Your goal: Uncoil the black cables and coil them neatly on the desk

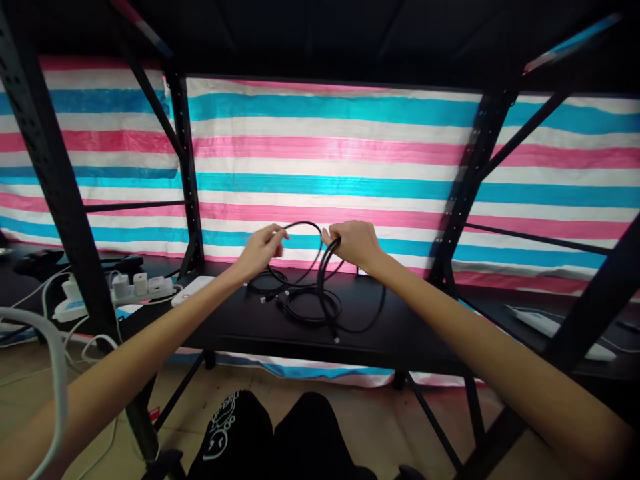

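Black-trousered knees point(280, 440) sit closest to the camera, at 6 o'clock, over a tan floor point(350, 420). At 9 o'clock a white power strip point(125, 288) with plugs in it lies on the dark surface point(400, 333), and just to its right lies a flat white box point(193, 290). A black shelf post point(187, 167) stands behind them, against a backdrop of pink, blue and white stripes point(350, 153).

Left of centre, the left hand point(263, 250) pinches a black cable point(313, 297) between thumb and fingertips, closed on the strand where it arches upward. That arch runs across to the right hand point(355, 243), which is closed around several gathered turns of the same cable, held a little above the surface.

As to progress, my judgement is that the coiling is partly done: a few loops are bunched in the right hand and more loops lie flat on the surface directly below both hands, at about 6 o'clock from them. Loose strands and at least two small plug ends lie untucked there, one pointing toward 9 o'clock, another toward 6 o'clock.

The held loops stand roughly upright, their long axis running up and down, while the arch between the hands runs left to right.

At 3 o'clock a white object point(550, 327) rests on the surface, too dim to identify.
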The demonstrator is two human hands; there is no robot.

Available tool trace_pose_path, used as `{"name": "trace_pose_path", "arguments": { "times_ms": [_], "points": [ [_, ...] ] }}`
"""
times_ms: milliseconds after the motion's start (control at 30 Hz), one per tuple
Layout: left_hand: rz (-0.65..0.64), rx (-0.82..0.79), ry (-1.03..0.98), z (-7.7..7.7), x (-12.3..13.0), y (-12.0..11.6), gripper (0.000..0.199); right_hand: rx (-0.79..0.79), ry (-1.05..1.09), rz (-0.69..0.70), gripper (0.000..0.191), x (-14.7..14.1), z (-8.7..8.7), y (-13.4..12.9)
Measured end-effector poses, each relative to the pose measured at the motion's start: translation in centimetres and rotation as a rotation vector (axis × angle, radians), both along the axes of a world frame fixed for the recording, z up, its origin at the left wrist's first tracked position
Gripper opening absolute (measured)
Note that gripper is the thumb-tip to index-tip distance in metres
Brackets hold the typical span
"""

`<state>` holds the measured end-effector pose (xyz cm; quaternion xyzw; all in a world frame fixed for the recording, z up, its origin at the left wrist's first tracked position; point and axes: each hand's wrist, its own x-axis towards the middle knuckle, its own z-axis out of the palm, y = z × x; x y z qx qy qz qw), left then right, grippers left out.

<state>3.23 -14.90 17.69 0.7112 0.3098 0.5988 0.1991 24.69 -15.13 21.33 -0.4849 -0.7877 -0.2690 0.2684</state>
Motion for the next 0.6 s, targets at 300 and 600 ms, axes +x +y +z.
{"name": "trace_pose_path", "arguments": {
  "times_ms": [300,600],
  "points": [
    [-0.263,-0.216,0.136,0.4,4.0,-4.6,0.032,0.009,0.087,0.004,0.036,-2.0,1.4,-2.2],
    [-0.053,0.001,-0.091,0.5,3.4,-3.1,0.014,-0.164,0.462,0.253,0.018,0.8,1.8,0.1]
  ]
}}
